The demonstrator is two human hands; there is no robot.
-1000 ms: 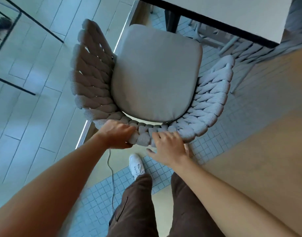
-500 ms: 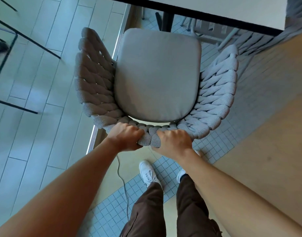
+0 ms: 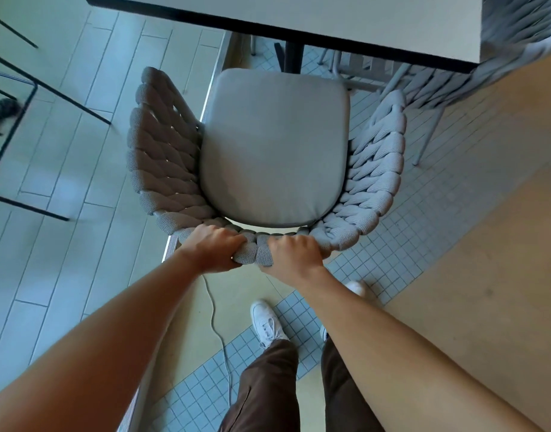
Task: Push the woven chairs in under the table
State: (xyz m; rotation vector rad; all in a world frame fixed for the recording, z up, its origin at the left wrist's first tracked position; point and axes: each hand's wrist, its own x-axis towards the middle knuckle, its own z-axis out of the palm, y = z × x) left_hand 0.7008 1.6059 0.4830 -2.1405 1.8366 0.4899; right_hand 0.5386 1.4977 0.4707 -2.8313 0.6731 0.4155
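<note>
A grey woven chair (image 3: 162, 169) with a smooth grey seat cushion (image 3: 274, 145) stands in front of me, its open side facing the table (image 3: 330, 20). The cushion's far edge lies just short of the table's dark edge. My left hand (image 3: 213, 249) and my right hand (image 3: 294, 254) both grip the top of the woven backrest, side by side. A second woven chair (image 3: 455, 79) stands at the right, partly under the table corner.
The table's black leg (image 3: 291, 56) stands just beyond the seat. A black wire frame (image 3: 24, 126) is on the plank floor at left. A white cable (image 3: 216, 325) trails over the floor by my white shoes (image 3: 266, 322).
My right hand has closed fully on the backrest. The chair sits squarer to the table, and more of the tabletop is in view.
</note>
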